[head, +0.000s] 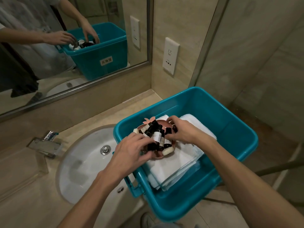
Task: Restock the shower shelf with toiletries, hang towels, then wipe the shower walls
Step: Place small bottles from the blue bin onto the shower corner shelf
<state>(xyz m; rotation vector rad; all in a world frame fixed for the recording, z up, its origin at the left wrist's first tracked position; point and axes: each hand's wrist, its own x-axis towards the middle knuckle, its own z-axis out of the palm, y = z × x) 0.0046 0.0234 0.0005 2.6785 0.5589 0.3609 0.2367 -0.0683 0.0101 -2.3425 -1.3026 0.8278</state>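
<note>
Both my hands are down in the teal tub (230, 129), which sits on the surface (24, 186) with its near-left corner hanging over the sink (85, 162). The small dark bottles (157, 134) are heaped in a pink dish (162, 121) resting on the folded white towels (177, 163). Most lie with their caps pointing away from me, so their long axes run near to far between my palms.

My left hand (131, 150) covers the near-left side of the heap. Its fingers (144, 139) curl over the closest bottles and the thumb sits by the dish rim, but I cannot tell whether they have closed on anything. My right hand (185, 130) comes from the right, with its fingers (172, 120) arched over the far rim and curled around bottles on that side.

The heap is about equally near each hand. The tub walls rise on every side, so I judge the only way out is straight up. The shower glass (263, 63) stands to my right, beyond the tub.
</note>
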